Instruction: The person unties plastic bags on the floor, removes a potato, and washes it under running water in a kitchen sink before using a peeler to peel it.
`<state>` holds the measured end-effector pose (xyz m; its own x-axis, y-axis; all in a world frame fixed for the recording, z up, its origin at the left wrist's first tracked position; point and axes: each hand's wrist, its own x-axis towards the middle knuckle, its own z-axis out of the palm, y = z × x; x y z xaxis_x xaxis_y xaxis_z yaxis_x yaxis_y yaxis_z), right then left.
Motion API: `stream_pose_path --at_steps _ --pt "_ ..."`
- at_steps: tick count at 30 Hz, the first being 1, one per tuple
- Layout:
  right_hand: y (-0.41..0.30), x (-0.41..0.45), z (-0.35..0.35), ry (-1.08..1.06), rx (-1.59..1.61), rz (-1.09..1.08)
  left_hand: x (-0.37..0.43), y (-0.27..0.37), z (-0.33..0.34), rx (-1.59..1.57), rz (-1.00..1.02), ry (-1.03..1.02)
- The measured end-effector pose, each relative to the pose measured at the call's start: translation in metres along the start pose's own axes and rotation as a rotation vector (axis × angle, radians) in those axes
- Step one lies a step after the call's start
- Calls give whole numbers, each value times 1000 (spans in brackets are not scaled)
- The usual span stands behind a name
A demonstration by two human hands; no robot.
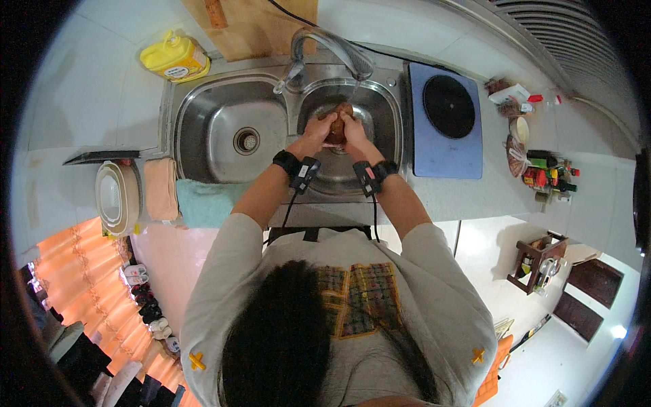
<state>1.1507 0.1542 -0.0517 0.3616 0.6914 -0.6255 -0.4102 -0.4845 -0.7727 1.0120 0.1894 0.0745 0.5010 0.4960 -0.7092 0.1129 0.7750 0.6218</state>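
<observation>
Over the right-hand sink basin (391, 132), my left hand (319, 129) and my right hand (355, 133) both grip a brown oblong item (337, 133), which looks like a root vegetable. My left fingers wrap its left side, and my right thumb lies along the right side. A thin stream of water seems to fall from the chrome faucet (330, 43) just beyond the item. Something pale pink, too small to make out, shows below it at the basin's middle. The left-hand basin (213, 112) has a drain strainer (247, 141).
A yellow detergent jug (175, 58) stands behind the left basin. Right of the sink lies a blue induction cooktop (447, 157), with bottles (546, 175) farther right. A teal towel (211, 203), a peach cloth (160, 188) and nested plastic basins (117, 198) sit at the left. Cords hang from both wrists.
</observation>
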Motion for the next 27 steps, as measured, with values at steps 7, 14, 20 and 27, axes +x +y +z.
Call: stream_pose_path --at_steps 7,14,20,27 --pt "-112 -109 46 -113 196 192 -8 1 -28 50 31 1" --pt "-19 -37 27 -156 3 -93 9 -1 -19 -12 4 71" --pt "-33 -62 44 71 14 54 -1 3 -4 -138 95 75" --pt "-72 -32 21 -42 -638 70 -10 12 -5 184 127 78"
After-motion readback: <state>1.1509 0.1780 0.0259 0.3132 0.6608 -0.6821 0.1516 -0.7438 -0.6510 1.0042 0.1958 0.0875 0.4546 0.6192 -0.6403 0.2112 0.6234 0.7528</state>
